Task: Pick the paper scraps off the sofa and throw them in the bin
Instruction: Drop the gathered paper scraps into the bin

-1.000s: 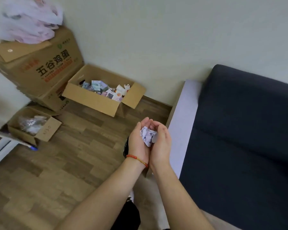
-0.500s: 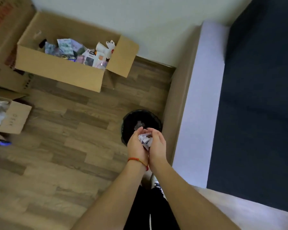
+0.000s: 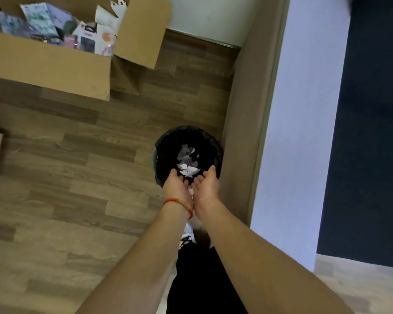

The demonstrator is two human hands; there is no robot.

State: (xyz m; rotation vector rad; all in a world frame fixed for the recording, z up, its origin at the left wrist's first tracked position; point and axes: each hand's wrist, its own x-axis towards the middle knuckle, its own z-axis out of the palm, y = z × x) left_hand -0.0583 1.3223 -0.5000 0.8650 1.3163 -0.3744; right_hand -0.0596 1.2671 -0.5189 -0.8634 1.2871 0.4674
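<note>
Floor: wood planks, bin (image 3: 210,141) beside sofa (image 3: 304,132).
Hands: left hand (image 3: 178,189), right hand (image 3: 207,185) spread apart, palms up.
Scraps: paper scraps (image 3: 187,163) falling into bin.
Technique: keep both over the rim; shake off the 1 clinging piece.

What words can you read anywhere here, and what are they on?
None can be read.
Packets in the open cardboard box: printing too blurred to read.
Black bin, paper scraps, both hands and the red string bracelet: no writing shows.
</note>
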